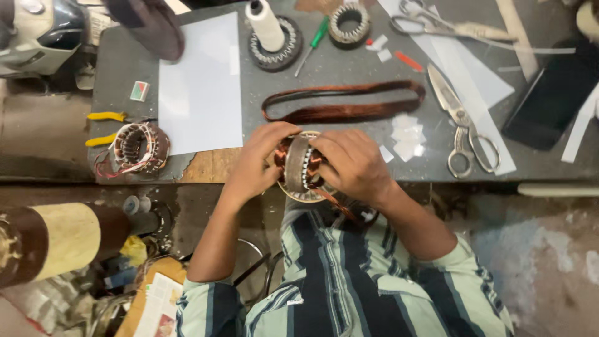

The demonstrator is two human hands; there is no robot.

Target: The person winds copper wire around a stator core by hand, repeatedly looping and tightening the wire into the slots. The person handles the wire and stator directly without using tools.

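Observation:
A round metal motor stator [301, 167] with copper wire in its slots is tilted on edge at the near rim of the grey worktable [125, 68]. My left hand [257, 161] grips its left side, fingers over the copper windings. My right hand [353, 165] covers its right side, fingers pressing on the top. A loose loop of copper wire [343, 103] lies on the table just beyond the stator. Copper strands trail from the stator down toward my striped shirt.
A white sheet [201, 84] lies left of centre. A wound stator [138, 146] and yellow-handled pliers [105, 128] sit at the left. Two bare stators [349, 25], a thread spool [264, 24], a green screwdriver [312, 43], scissors [463, 128], paper bits [407, 136] and a black phone [549, 100] lie beyond.

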